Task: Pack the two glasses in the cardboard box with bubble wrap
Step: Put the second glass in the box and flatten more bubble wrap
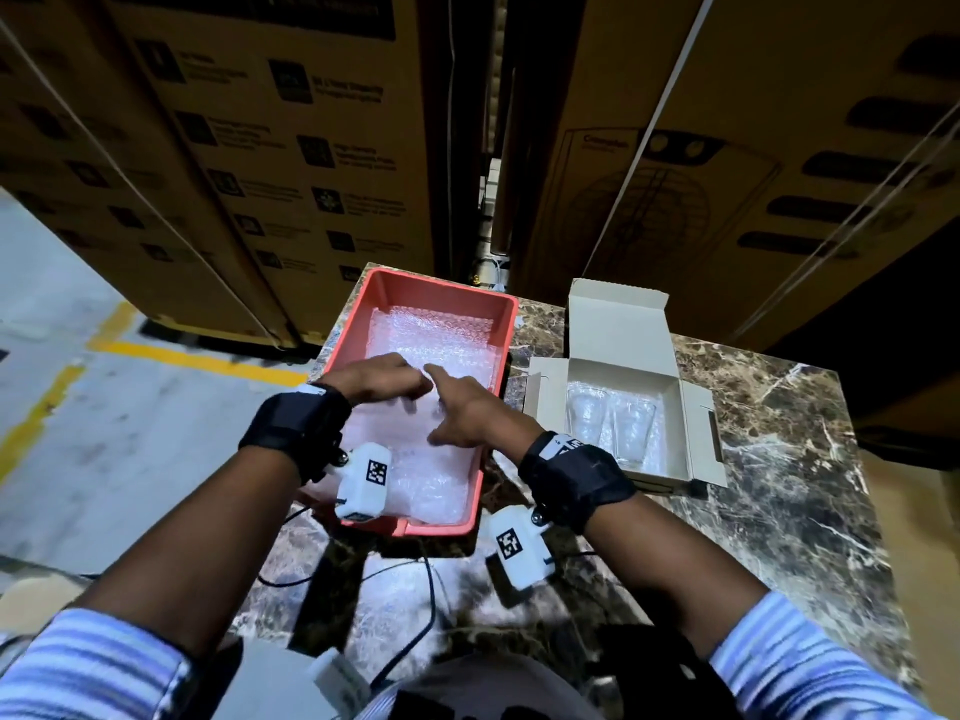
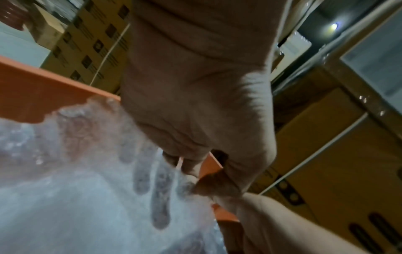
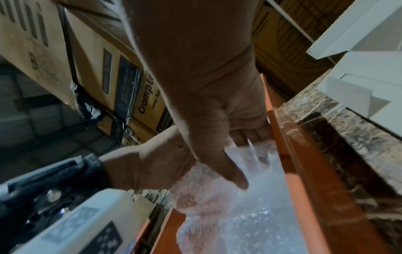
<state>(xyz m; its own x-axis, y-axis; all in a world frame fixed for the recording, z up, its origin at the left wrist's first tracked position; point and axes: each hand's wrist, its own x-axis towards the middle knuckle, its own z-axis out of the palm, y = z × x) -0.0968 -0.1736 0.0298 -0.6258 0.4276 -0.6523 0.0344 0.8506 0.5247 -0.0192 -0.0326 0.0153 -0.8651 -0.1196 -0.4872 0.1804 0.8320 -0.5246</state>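
Two clear glasses (image 1: pixel 587 413) (image 1: pixel 631 431) lie side by side on bubble wrap inside the open white cardboard box (image 1: pixel 618 324) on the right. Left of the box, a red tray (image 1: pixel 441 285) holds a stack of bubble wrap sheets (image 1: pixel 436 335). Both hands are over the tray, nearly touching. My left hand (image 1: pixel 410 389) pinches the top sheet (image 2: pixel 76 197); its fingers show through the wrap and the thumb lies in front. My right hand (image 1: pixel 441 402) has its thumb (image 3: pixel 234 178) spread on the sheet (image 3: pixel 250 214) and its fingers curled at the edge.
Tray and box sit on a dark marble table (image 1: pixel 779 433). Tall stacked brown cartons (image 1: pixel 260 148) stand right behind it. Cables (image 1: pixel 426 589) trail over the near table edge. Concrete floor with yellow lines (image 1: pixel 197 361) lies to the left.
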